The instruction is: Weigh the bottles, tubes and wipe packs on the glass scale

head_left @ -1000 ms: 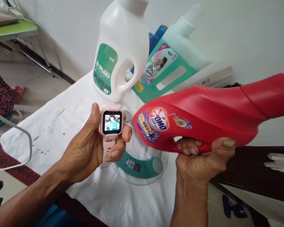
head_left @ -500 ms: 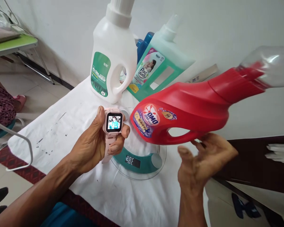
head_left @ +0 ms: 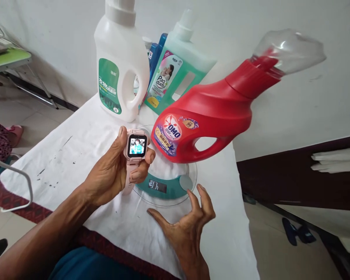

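My left hand (head_left: 112,167) is closed around a pink smartwatch (head_left: 136,146), its lit screen facing up at me and its strap hanging below. My right hand (head_left: 189,225) is empty, fingers apart, just in front of a round glass scale (head_left: 175,186) with a teal band and a digital display. On the far part of the scale stands a red OMO detergent bottle (head_left: 207,112) with a clear cap, apart from both hands. Behind the watch is a large white bottle (head_left: 121,62) with a green label. A green Pao dudu bottle (head_left: 186,70) stands between them, partly covered.
A white cloth (head_left: 61,159) with dark marks covers the table. Blue bottle parts (head_left: 156,50) show behind the white bottle. To the left are a green-topped table (head_left: 10,60) and a seated person's leg (head_left: 14,134). Dark slippers (head_left: 298,231) lie on the floor at right.
My right hand has let go of the red bottle's underside and drawn back toward me and left. The scale's reading has changed. My left hand still holds the watch.
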A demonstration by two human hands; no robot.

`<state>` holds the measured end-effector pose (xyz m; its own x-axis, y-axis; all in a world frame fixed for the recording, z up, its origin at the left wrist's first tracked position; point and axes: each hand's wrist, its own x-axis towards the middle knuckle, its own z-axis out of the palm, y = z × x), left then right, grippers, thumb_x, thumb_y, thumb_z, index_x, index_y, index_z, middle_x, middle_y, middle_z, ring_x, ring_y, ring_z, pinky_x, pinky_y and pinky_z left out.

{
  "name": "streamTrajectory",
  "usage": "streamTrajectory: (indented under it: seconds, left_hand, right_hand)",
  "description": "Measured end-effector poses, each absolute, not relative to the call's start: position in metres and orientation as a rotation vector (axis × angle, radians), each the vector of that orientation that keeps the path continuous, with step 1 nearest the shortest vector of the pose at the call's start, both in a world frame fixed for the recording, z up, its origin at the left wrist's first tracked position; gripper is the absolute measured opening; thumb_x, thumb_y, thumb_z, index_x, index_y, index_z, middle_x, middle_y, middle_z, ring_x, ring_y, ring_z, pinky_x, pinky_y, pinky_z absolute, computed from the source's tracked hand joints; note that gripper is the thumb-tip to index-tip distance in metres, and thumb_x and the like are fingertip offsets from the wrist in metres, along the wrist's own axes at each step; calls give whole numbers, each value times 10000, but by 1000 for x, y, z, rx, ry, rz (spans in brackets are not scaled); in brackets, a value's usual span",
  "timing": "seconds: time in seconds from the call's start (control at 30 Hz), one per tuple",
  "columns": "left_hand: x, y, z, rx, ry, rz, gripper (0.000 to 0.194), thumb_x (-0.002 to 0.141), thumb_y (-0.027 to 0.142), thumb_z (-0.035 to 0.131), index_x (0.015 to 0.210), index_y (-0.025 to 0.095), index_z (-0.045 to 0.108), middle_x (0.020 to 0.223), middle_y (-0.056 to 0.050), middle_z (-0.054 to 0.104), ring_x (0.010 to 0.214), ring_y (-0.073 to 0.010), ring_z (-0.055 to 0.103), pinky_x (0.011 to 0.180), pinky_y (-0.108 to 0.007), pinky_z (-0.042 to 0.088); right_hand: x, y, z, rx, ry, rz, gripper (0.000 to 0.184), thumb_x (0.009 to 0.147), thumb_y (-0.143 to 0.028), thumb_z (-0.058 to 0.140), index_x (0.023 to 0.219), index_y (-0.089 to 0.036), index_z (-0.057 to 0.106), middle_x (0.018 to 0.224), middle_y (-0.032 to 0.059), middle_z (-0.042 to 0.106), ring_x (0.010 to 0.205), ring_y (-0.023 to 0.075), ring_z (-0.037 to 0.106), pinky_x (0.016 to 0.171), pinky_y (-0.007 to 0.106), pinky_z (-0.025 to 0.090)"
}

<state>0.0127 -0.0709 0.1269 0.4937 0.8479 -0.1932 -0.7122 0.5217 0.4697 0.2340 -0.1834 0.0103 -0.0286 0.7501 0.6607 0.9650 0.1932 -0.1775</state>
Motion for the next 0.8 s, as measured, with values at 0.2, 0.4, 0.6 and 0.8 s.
streamTrajectory:
  seconds: [0.2, 0.4, 0.6, 0.8]
  left_hand:
    - [13, -71, 124, 378, 415, 957, 512, 1087, 612, 515, 968, 136, 660, 798, -50, 694, 481, -60, 527, 480, -176, 445]
    - [12, -73, 125, 395, 385, 939, 500, 1071, 613, 553, 981, 134, 666, 800, -49, 698, 488, -63, 527, 483, -180, 464]
    - [10, -74, 124, 413, 354, 939, 464, 1057, 600, 594, 991, 145, 652, 815, -44, 702, 502, -58, 532, 500, -173, 475]
    - [13, -73, 124, 428, 388, 939, 490, 1059, 617, 577, 975, 139, 645, 802, -48, 700, 483, -57, 511, 477, -179, 455]
  right_hand:
    - [235, -180, 5, -1664, -1726, -453, 1015, 787, -726, 818, 1517, -135, 434, 1489, 278, 450, 1413, 430, 446, 1081, 672, 508]
    - [233, -180, 5, -1675, -1711, -331, 1060, 752, -806, 787, 1509, -148, 445, 1527, 273, 421, 1434, 444, 417, 1091, 705, 493]
    - [231, -178, 7, -1704, -1666, -419, 1031, 749, -806, 787, 1473, -137, 484, 1508, 283, 438, 1409, 445, 440, 1086, 698, 491]
    - [241, -177, 8, -1698, -1699, -508, 1028, 745, -830, 769, 1456, -139, 496, 1504, 282, 440, 1398, 443, 449, 1090, 679, 482]
